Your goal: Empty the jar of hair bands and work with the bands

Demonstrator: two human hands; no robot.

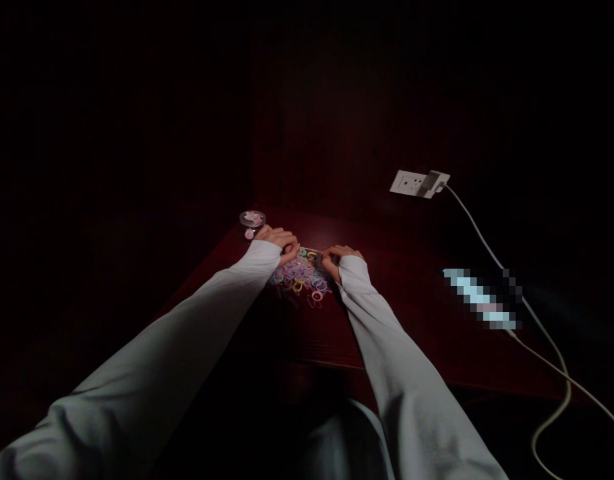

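A heap of small pastel rings and loops (299, 273), which look like hair ties, lies on the dark red table between my hands. My left hand (281, 243) is at the heap's upper left, fingers curled and thumb and fingertips together. At its upper right, my right hand (339, 259) is also curled with its fingertips together. Something clear with a thin pale edge (313, 251) shows between the two hands; I cannot make out its shape or whether either hand grips it. A pink ring (317, 295) lies at the heap's near edge.
Beyond my left hand stands a round clear container (252, 219) with pink pieces in it. To the right, a blurred-out phone-like device (479, 299) lies on the table (401, 313). A white cable (479, 230) runs from the wall socket (411, 184) down the right side.
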